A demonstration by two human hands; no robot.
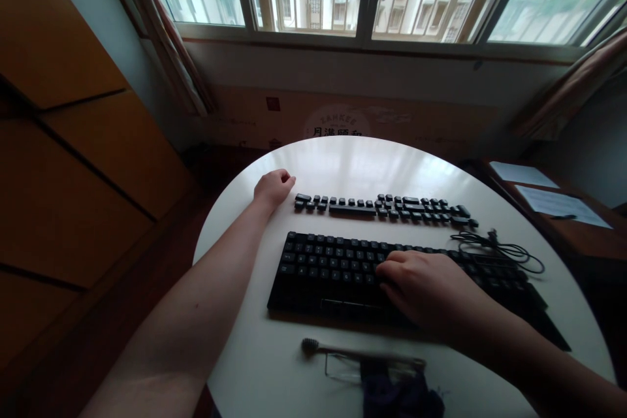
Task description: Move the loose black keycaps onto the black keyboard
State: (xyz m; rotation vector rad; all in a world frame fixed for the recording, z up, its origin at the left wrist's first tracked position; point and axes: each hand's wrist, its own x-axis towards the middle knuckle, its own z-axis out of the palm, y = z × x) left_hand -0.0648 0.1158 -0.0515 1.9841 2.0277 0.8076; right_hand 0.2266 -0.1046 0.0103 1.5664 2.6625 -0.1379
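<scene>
A black keyboard (337,271) lies across the round white table (362,163). My right hand (424,287) rests on its middle keys with the fingers curled down against them. Behind the keyboard, rows of loose black keycaps (382,207) are laid out on the table. My left hand (273,188) sits at the left end of those rows, closed into a loose fist, and nothing shows in it. The keyboard's black cable (499,246) is coiled at the right.
A thin tool with a dark round head (343,354) and a dark purple object (396,395) lie at the near table edge. Wooden cabinets (73,163) stand to the left. A side desk with papers (553,199) is at the right, below the window.
</scene>
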